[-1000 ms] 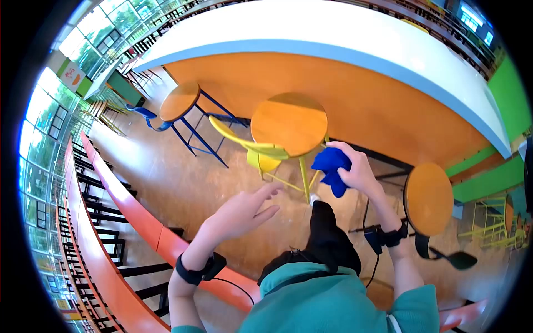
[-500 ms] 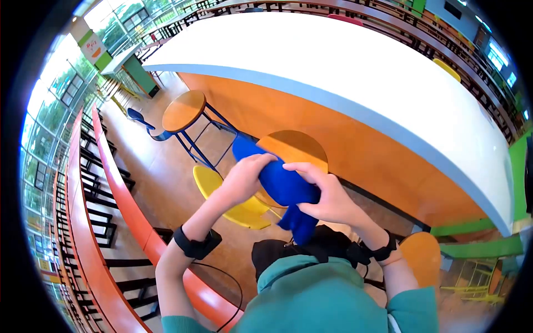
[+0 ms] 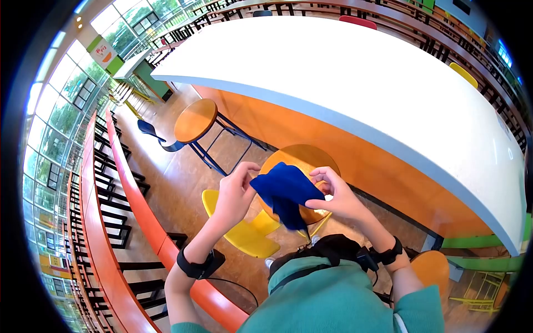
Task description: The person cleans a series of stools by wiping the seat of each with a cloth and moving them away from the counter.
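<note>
A dark blue cloth (image 3: 284, 188) hangs in front of my body, its lower part drooping in folds to a narrow tip. My left hand (image 3: 236, 194) grips its left edge, with thumb and fingers bent round it. At the right edge, my right hand (image 3: 337, 195) holds the cloth with the thumb low and the fingers curled above. Part of the grip of each hand is hidden by the fabric. Behind and below the cloth is a round wooden table top (image 3: 311, 155).
A long white counter (image 3: 333, 61) with an orange front (image 3: 344, 150) runs across ahead. A yellow chair (image 3: 244, 236) stands below my hands, and a round stool (image 3: 196, 119) stands farther left. Red benches (image 3: 141, 208) line the left side. A cable hangs from my left wrist band (image 3: 197, 265).
The cloth has gone from a bunched, rounded shape to a flatter, spread one. My hands have moved farther apart. The view has shifted slightly, so the surroundings sit lower and farther right.
</note>
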`<control>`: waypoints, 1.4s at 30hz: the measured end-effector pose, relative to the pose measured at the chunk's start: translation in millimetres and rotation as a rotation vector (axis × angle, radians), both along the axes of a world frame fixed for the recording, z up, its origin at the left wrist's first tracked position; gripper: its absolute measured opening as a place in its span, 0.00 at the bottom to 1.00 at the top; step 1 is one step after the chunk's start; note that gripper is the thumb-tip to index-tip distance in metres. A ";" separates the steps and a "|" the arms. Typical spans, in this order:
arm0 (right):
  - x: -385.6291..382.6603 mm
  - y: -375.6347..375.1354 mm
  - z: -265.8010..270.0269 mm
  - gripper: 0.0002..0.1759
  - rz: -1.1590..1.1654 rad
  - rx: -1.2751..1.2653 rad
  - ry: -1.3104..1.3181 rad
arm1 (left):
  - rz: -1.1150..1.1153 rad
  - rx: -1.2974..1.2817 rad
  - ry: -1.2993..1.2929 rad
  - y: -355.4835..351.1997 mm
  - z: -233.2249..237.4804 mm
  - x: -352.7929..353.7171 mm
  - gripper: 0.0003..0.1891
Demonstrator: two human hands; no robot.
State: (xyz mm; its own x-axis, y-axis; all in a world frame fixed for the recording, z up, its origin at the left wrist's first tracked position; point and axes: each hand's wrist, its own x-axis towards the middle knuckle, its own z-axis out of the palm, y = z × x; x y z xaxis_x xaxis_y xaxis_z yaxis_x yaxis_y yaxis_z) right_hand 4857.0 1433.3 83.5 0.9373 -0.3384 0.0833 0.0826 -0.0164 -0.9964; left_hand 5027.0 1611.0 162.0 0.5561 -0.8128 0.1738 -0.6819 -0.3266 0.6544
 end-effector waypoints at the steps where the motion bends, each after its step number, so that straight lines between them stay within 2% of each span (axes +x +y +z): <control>1: -2.3 -2.4 -1.4 0.30 0.015 0.093 0.006 | 0.014 -0.029 0.198 -0.8 2.1 -0.2 0.12; 2: -3.1 -4.3 -9.7 0.21 0.015 0.189 -0.048 | 0.027 -0.056 0.396 -2.3 4.1 -0.5 0.12; 3: -5.2 -6.4 -11.4 0.18 0.004 0.264 0.012 | 0.042 -0.081 0.595 -3.1 4.6 -0.2 0.13; 4: -7.1 -10.5 -12.1 0.16 -0.005 0.338 0.072 | -0.074 -0.166 0.553 -4.3 -5.6 8.6 0.15; 5: -8.6 -13.8 -12.4 0.14 -0.014 0.408 0.130 | -0.084 -0.237 0.578 -6.9 -8.2 11.2 0.15; 6: -11.6 -16.6 -10.4 0.14 0.075 0.497 0.169 | -0.095 -0.311 0.602 -11.8 -7.1 12.6 0.15; 7: -12.0 -16.6 -8.2 0.15 0.117 0.502 0.200 | -0.105 -0.382 0.628 -16.4 -5.2 13.0 0.15; 9: -10.4 -15.4 -2.2 0.17 0.202 0.513 0.266 | -0.117 -0.320 0.747 -19.0 5.2 11.8 0.17; 10: -8.7 -17.8 -2.2 0.21 0.282 0.314 0.294 | -0.142 -0.288 0.796 -20.0 9.9 11.6 0.17; 13: 1.9 -11.2 -10.4 0.24 0.342 0.144 0.179 | -0.169 -0.164 0.797 -23.5 17.6 11.4 0.20; 14: 2.6 -8.0 -9.4 0.28 0.325 0.214 0.268 | -0.147 -0.165 0.824 -27.3 20.6 8.3 0.20; 17: 9.2 5.9 -18.2 0.33 0.355 0.279 0.154 | -0.161 -0.146 0.824 -34.7 27.5 3.3 0.25; 18: 10.3 8.4 -12.6 0.40 0.371 0.320 0.174 | -0.179 -0.132 0.813 -35.7 28.0 2.5 0.27; 21: 16.1 17.4 -27.7 0.44 0.227 0.411 0.144 | -0.312 -0.150 0.954 -32.2 19.2 10.0 0.31; 25: 25.9 18.3 -29.1 0.51 0.064 0.538 -0.194 | -0.384 -0.130 0.823 -36.1 21.4 -2.1 0.32; 27: 17.3 10.8 -18.2 0.51 0.108 0.809 -0.146 | -0.354 -0.102 0.826 -33.8 31.9 -7.6 0.33; 28: 15.8 8.0 -21.5 0.49 0.146 0.858 -0.191 | -0.269 -0.133 0.783 -34.3 35.9 -12.8 0.33; 31: 4.7 -1.6 -25.0 0.48 0.185 0.957 -0.255 | -0.199 -0.137 0.762 -25.3 33.4 -2.3 0.29; 32: -2.0 -10.0 -26.4 0.44 0.221 1.004 -0.223 | -0.124 -0.143 0.779 -24.3 27.1 3.8 0.25; 35: -13.6 -28.7 -19.2 0.38 0.096 0.923 -0.252 | 0.080 -0.177 0.930 -25.4 40.5 -0.6 0.27; 36: -20.6 -31.7 -10.7 0.31 0.028 0.911 -0.243 | 0.059 -0.166 0.952 -21.9 36.3 5.6 0.24; 39: -31.9 -41.2 -21.9 0.28 -0.079 0.701 -0.218 | -0.043 -0.136 1.026 -12.1 28.5 16.4 0.22; 42: -39.4 -43.8 -20.8 0.26 -0.169 0.598 -0.195 | -0.057 -0.126 1.071 -8.9 29.1 14.2 0.22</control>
